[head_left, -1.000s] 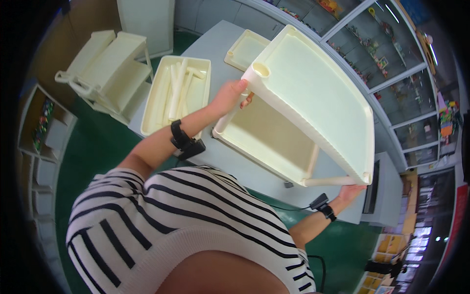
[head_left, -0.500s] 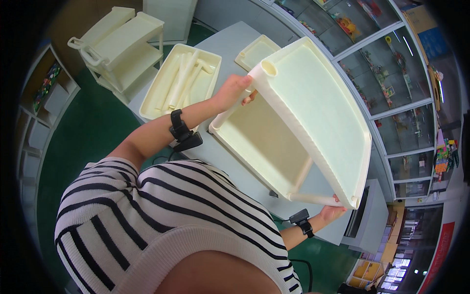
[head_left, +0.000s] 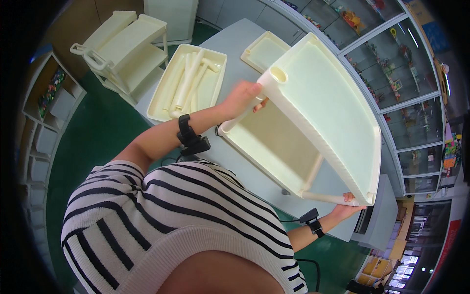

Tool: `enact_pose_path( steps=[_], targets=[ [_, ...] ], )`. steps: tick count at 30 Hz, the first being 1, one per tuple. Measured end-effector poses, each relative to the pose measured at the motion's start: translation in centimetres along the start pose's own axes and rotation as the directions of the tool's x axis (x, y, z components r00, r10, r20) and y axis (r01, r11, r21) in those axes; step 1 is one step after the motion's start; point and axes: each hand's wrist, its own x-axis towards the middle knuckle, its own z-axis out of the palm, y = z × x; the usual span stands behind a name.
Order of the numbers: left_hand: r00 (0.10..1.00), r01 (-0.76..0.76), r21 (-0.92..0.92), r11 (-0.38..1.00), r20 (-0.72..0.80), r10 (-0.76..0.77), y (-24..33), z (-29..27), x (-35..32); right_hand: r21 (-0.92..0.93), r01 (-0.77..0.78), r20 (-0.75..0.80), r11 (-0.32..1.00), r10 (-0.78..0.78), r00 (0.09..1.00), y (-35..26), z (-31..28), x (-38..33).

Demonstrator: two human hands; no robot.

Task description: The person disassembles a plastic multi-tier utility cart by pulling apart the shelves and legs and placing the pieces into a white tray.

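I hold a cream plastic shelf unit (head_left: 323,117) of two trays joined by posts, tilted on its side above the grey table (head_left: 240,44). My left hand (head_left: 242,98) grips a corner post at the unit's near left end, just under the round socket of the upper tray. At the lower right my right hand (head_left: 347,208) supports the unit's far corner from beneath. Both wrists carry black bands with small devices.
A cream tray (head_left: 188,81) with several loose posts lies on the table's left part; an empty cream tray (head_left: 264,49) lies beyond it. An assembled cream shelf cart (head_left: 122,49) stands on the green floor at left. Glass display cabinets (head_left: 391,59) line the right side.
The shelf unit has tipped further upright and shifted right; my right hand followed under its far corner. My left hand keeps its grip on the post.
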Motion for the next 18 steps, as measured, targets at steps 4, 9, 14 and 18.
enact_pose_path(
  steps=[4, 9, 14, 18],
  targets=[
    [0.990, 0.017, 0.013, 1.000, 0.137, -0.019, -0.2, 2.4, -0.9, -0.215, 0.079, -0.246, 0.973, -0.132, 0.960, 0.5, -0.7, 1.5],
    [0.940, -0.028, 0.011, 1.000, 0.342, 0.022, -1.4, 6.8, -1.6, -0.983, -0.137, -0.175, 0.125, -0.869, 0.462, 1.0, 1.2, 0.8],
    [0.944, 0.020, 0.002, 1.000, 0.329, -0.020, -1.3, 9.0, -2.5, -0.609, 0.260, -0.004, 0.749, -0.331, 0.944, 4.1, 15.5, -7.9],
    [0.877, 0.006, 0.394, 0.919, 0.440, -0.195, 1.7, 9.9, -2.1, -0.430, -0.030, 0.269, 0.902, 0.160, 0.950, 9.7, 21.3, -14.5]
  ],
)
